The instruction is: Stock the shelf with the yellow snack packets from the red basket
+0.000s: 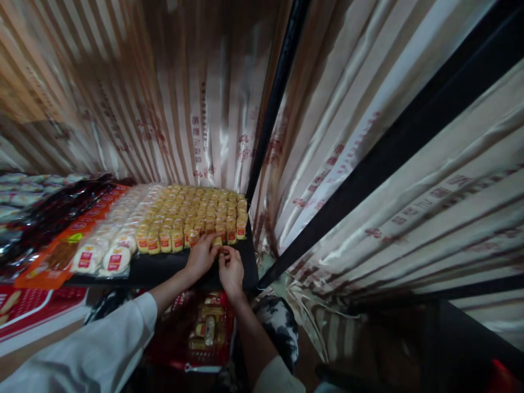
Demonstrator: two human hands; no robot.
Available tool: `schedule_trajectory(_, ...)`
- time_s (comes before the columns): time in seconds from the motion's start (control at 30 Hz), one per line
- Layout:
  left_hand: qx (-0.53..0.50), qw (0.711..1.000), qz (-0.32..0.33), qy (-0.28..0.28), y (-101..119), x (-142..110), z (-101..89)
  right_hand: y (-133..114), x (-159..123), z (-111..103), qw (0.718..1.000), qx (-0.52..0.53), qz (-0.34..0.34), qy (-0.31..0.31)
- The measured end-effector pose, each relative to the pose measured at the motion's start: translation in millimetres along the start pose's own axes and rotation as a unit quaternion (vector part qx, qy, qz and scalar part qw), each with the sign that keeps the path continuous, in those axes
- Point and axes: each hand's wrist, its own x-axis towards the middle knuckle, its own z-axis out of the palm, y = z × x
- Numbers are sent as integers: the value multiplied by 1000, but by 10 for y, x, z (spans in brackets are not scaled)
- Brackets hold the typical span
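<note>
Fingers (208,239) partly hide a small yellow packet (218,240).

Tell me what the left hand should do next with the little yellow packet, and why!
Perhaps the left hand should ease the small yellow packet into line with the front row, red label outward. It's at the fingertips, in front of the rows, and several neighbours show red labels facing out.

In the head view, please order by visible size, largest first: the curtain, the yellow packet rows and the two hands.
1. Curtain
2. Yellow packet rows
3. Left hand and right hand: too alike to rank
</note>
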Motion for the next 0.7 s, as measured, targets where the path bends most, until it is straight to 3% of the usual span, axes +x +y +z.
schedule_trajectory(0.17, 11, 1000, -13, 20, -69, -33, -71, -2, 8, 117, 998, 48, -10, -31)
schedule_trajectory(0.37, 26, 999, -8, 25, -91, 29, -83, 29, 43, 189, 998, 53, -38, 2)
schedule_trajectory(0.7, 51, 999, 7, -4, 29, 156, -31, 106, 95, 134, 998, 53, -7, 29)
